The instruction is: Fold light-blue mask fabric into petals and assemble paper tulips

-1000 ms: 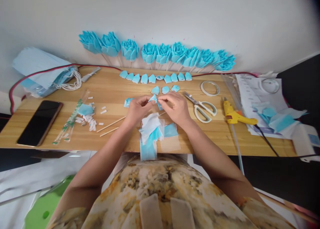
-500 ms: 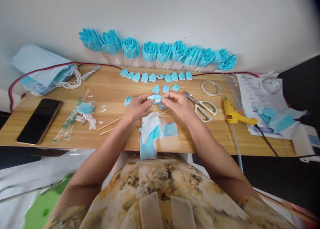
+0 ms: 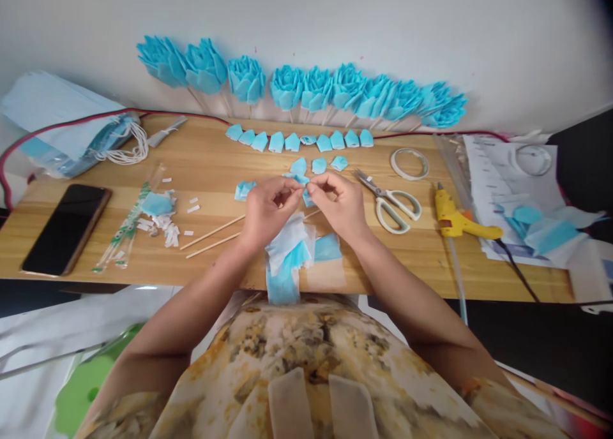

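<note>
My left hand (image 3: 266,210) and my right hand (image 3: 338,204) meet above the middle of the wooden table (image 3: 215,164). Both pinch one small blue folded piece (image 3: 299,179) between fingertips, fingers curled. Right below the hands lies a pile of blue and white mask fabric (image 3: 288,255), hanging over the table's front edge. Three loose folded petals (image 3: 318,165) lie just beyond the hands, and a row of several more petals (image 3: 297,140) sits farther back.
Blue fabric roses on sticks (image 3: 306,91) lean on the wall. Scissors (image 3: 393,201), a tape roll (image 3: 408,163) and a yellow glue gun (image 3: 454,220) lie to the right. Left: two wooden sticks (image 3: 211,238), scraps (image 3: 158,212), a phone (image 3: 64,228), a mask pack (image 3: 62,133).
The hands stay together on the small blue piece, drawing it closer and folding it tighter. The view has shifted slightly, so the table things sit a little differently.
</note>
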Tool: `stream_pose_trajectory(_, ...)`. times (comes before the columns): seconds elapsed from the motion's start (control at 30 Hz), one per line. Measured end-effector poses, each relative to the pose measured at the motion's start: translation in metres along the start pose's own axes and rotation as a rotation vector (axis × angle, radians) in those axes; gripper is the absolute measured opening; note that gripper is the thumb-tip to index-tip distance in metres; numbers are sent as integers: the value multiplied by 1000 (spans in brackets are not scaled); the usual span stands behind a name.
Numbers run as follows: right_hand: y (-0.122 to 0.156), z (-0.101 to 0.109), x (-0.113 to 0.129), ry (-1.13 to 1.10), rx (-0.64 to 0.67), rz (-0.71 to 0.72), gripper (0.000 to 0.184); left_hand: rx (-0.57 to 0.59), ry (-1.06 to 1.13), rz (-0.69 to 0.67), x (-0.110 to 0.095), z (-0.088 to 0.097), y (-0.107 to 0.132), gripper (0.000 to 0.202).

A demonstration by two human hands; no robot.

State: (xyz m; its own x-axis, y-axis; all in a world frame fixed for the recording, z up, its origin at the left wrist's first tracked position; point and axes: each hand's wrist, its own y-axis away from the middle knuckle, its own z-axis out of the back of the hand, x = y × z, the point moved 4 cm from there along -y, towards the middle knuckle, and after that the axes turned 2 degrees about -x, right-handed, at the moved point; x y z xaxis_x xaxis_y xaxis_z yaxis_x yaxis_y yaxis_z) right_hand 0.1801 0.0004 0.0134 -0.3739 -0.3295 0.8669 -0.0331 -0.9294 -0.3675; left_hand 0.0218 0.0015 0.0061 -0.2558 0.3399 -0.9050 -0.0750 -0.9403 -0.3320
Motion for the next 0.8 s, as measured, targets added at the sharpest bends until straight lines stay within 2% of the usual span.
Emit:
stream_pose_trajectory(0.33,8,-4,9,252,-65,271,15,-8,61,96,11,-1,-1,15)
stream_pose_trajectory(0.5,9,-6,7,345,-37,308,16,-17,64,119,13,-1,-1,13)
stream_pose_trajectory(0.8,8,-7,6,346,-32,317,16,13,141,179,19,-2,-1,15)
